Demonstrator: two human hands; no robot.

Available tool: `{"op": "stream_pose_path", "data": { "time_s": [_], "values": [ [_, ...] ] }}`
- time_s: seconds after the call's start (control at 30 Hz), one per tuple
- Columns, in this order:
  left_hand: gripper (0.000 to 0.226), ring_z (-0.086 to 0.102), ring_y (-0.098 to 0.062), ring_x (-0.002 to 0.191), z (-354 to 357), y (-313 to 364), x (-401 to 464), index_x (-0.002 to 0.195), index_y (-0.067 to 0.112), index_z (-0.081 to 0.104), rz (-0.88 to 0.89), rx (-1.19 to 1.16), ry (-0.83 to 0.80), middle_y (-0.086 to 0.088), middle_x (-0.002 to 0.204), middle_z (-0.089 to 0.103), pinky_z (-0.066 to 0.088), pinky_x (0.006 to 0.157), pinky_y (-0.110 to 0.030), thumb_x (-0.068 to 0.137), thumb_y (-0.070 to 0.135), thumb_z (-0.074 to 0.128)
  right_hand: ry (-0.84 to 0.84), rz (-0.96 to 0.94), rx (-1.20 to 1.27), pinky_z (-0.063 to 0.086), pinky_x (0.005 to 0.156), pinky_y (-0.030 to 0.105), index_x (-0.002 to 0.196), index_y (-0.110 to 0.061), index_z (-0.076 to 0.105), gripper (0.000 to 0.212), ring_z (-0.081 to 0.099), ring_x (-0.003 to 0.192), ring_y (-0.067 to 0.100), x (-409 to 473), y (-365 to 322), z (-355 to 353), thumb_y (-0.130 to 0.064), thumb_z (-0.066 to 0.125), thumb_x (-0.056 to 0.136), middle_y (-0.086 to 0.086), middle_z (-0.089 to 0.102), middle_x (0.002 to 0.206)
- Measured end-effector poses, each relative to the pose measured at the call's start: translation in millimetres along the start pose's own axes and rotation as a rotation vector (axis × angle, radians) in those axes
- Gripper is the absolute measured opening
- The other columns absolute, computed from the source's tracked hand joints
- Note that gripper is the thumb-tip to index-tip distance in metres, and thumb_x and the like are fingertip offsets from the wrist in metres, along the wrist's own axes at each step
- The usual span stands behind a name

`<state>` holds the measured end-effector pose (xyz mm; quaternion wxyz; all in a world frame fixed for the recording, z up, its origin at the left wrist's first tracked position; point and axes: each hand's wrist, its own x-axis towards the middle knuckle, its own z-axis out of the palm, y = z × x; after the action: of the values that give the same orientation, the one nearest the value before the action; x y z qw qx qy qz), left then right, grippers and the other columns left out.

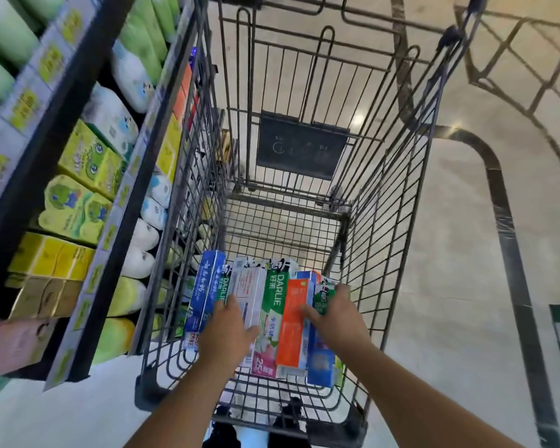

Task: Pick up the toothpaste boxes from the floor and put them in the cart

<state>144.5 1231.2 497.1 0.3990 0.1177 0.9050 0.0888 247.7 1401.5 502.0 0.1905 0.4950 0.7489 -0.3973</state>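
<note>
A row of several toothpaste boxes lies side by side at the near end of the wire cart (401, 176): a blue box (204, 292), a white box (251, 295), a green Darlie box (275, 305), an orange box (291, 321) and a blue box (319, 360) at the right. My left hand (227, 334) rests flat on the white and green boxes with its fingers spread. My right hand (335, 315) lies on the right end of the row, thumb on the orange box, fingers around a small green box (323, 297).
Store shelves (88, 130) with green, yellow and white packages run close along the cart's left side. The cart's far part holds a dark folded seat flap (299, 145). Shiny beige floor (466, 253) with dark lines lies to the right.
</note>
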Motion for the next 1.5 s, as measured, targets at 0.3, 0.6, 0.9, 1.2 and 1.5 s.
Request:
{"op": "stream_pose_path", "data": {
  "time_s": [0.3, 0.6, 0.9, 1.2, 1.5],
  "values": [
    [0.106, 0.039, -0.031, 0.137, 10, -20, 4, 0.156, 0.012, 0.015, 0.035, 0.002, -0.04, -0.014, 0.15, 0.035, 0.044, 0.106, -0.046, 0.081, 0.067, 0.065, 0.023, -0.04, -0.104, 0.055, 0.07, 0.039, 0.133, -0.014, 0.032, 0.071, 0.062, 0.079, 0.019, -6, -3, -10, -0.057, 0.064, 0.087, 0.003, 0.063, 0.103],
    [0.083, 0.03, -0.031, 0.145, -84, -13, -52, 0.157, 0.016, 0.023, 0.141, 0.165, 0.041, -0.009, 0.161, 0.027, 0.033, 0.115, -0.048, 0.094, 0.069, 0.038, -0.029, -0.302, -0.402, 0.046, 0.101, 0.044, 0.147, -0.014, 0.032, 0.077, 0.052, 0.126, 0.028, -64, -47, -63, -0.062, 0.054, 0.091, 0.01, 0.05, 0.142],
    [0.091, 0.039, -0.03, 0.139, -188, -19, -167, 0.154, 0.016, 0.029, 0.183, 0.317, 0.147, -0.01, 0.154, 0.037, 0.036, 0.112, -0.046, 0.088, 0.078, 0.034, 0.06, -0.636, -0.644, 0.026, 0.119, 0.045, 0.155, -0.013, 0.021, 0.092, 0.03, 0.145, 0.029, -146, -102, -110, -0.071, 0.045, 0.088, 0.01, 0.03, 0.158],
    [0.116, 0.033, -0.032, 0.143, -203, -73, -268, 0.156, 0.018, 0.025, 0.207, 0.364, 0.194, -0.01, 0.16, 0.027, 0.034, 0.111, -0.049, 0.067, 0.092, 0.012, 0.096, -0.721, -0.699, 0.018, 0.12, 0.046, 0.156, -0.015, 0.016, 0.094, 0.022, 0.148, 0.03, -234, -98, -97, -0.074, 0.044, 0.087, 0.01, 0.023, 0.162],
    [0.093, 0.049, -0.032, 0.127, -161, -258, -364, 0.138, 0.022, 0.045, 0.096, 0.225, 0.373, -0.01, 0.139, 0.051, 0.042, 0.102, -0.046, 0.078, 0.089, 0.023, 0.054, -0.912, -0.852, 0.019, 0.121, 0.049, 0.157, -0.019, 0.014, 0.113, 0.019, 0.148, 0.03, -371, -124, 16, -0.088, 0.018, 0.068, 0.007, 0.02, 0.162]
  ]
}}
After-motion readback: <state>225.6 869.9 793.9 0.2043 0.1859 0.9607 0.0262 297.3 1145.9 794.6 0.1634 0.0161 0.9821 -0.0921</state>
